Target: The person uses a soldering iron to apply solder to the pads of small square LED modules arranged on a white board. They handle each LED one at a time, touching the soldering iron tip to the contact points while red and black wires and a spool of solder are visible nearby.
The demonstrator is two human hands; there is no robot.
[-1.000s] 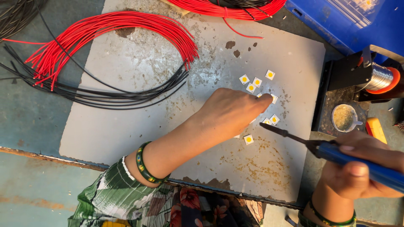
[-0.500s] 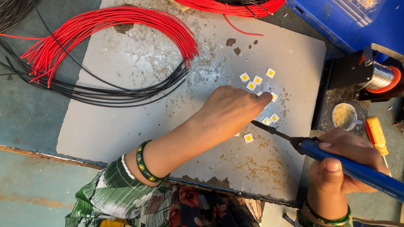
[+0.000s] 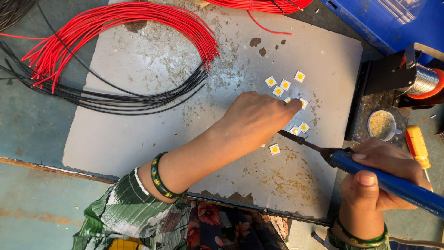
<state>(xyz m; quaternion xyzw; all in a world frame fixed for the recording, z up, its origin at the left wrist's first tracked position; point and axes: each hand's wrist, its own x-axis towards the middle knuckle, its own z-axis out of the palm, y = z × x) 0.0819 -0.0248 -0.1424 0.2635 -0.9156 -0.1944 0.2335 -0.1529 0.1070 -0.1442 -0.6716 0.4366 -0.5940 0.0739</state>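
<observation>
My left hand (image 3: 260, 116) lies over a grey metal sheet (image 3: 138, 125), its fingertips pressing on a small white square chip with a yellow dot (image 3: 303, 103). Several more such chips (image 3: 284, 85) are scattered around it, one (image 3: 274, 149) just below the hand. My right hand (image 3: 379, 173) grips a blue-handled soldering iron (image 3: 393, 181). Its dark tip (image 3: 283, 133) reaches under my left hand, beside two chips (image 3: 299, 128).
Bundles of red wires (image 3: 129, 28) and black wires (image 3: 115, 95) lie on the sheet's upper left. At the right stand a solder spool (image 3: 423, 81), a small round tin of flux (image 3: 382, 124) and a yellow-handled tool (image 3: 416, 146). A blue box (image 3: 393, 23) is top right.
My right hand has slid the soldering iron leftward, bringing the tip closer in under my left hand. My left hand has stayed on the chips.
</observation>
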